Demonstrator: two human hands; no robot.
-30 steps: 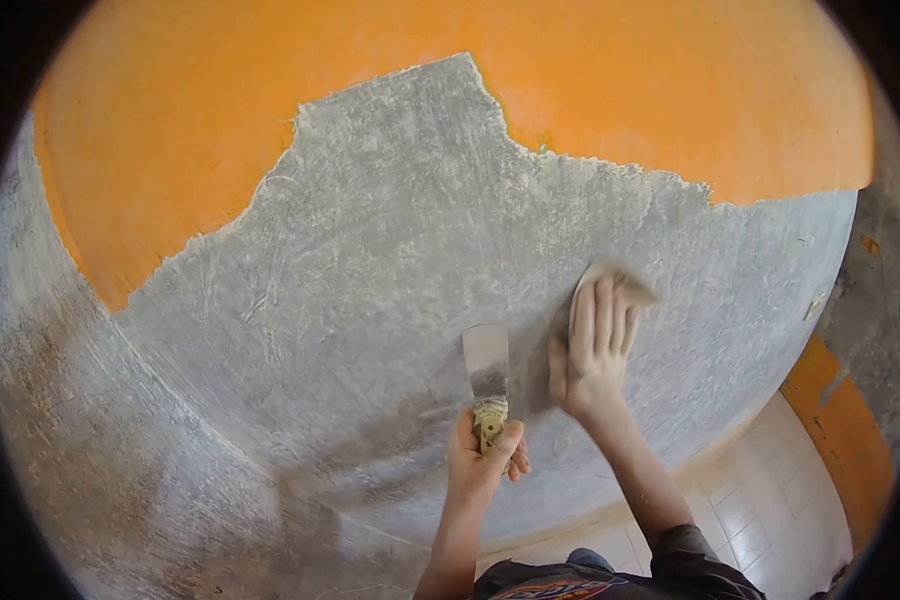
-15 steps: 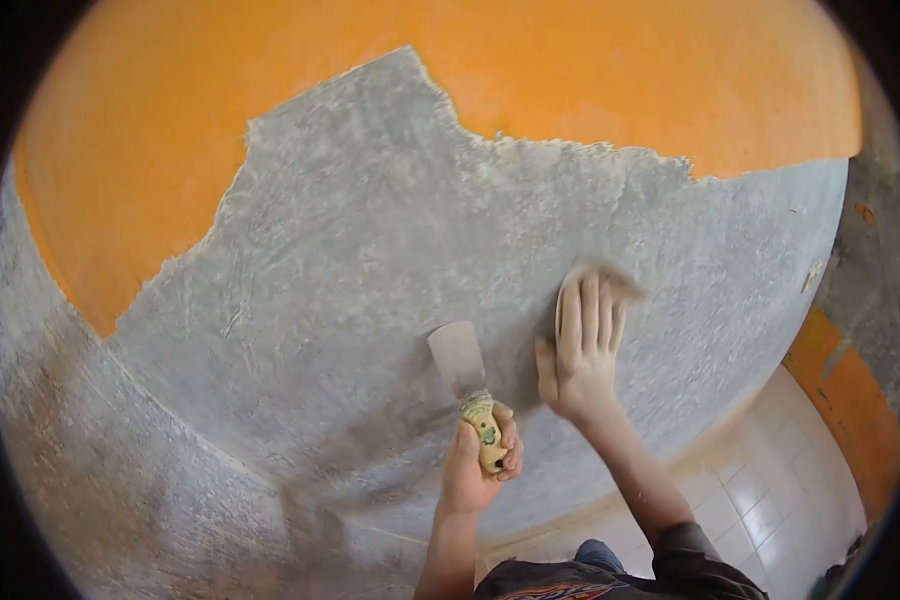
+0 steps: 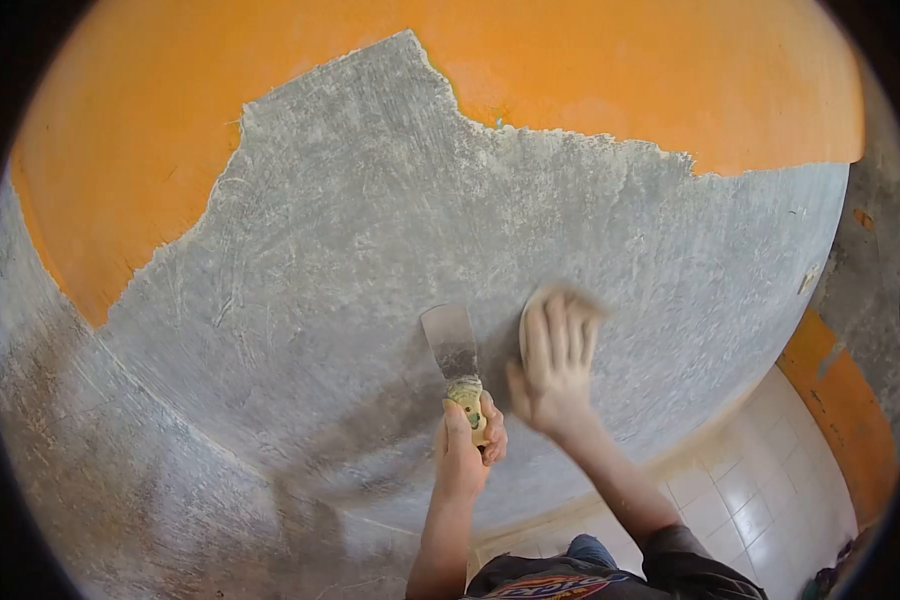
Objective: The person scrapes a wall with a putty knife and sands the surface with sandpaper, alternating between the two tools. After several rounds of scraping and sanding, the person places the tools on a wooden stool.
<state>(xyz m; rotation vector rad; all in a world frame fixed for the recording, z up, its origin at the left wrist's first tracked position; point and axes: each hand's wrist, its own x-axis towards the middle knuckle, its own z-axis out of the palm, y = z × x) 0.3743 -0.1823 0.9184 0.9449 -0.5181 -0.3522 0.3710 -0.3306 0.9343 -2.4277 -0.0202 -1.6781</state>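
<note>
My left hand is wrapped round the worn yellowish handle of a putty knife, its broad metal blade pointing up in front of the wall. My right hand lies flat with its fingers stretched over a piece of sandpaper, pressing it against the bare grey wall. Only the paper's pale edge and a blurred brownish corner show around the fingers. Above both hands, orange paint ends in a ragged, chipped border.
A grey wall meets this one at a corner on the left. Pale floor tiles lie below right. Farther right is an orange band beside a grey surface. A small fitting sits near the wall's right edge.
My right hand has slid left and slightly down along the wall with the sandpaper. My left hand and the putty knife have shifted slightly left and up.
</note>
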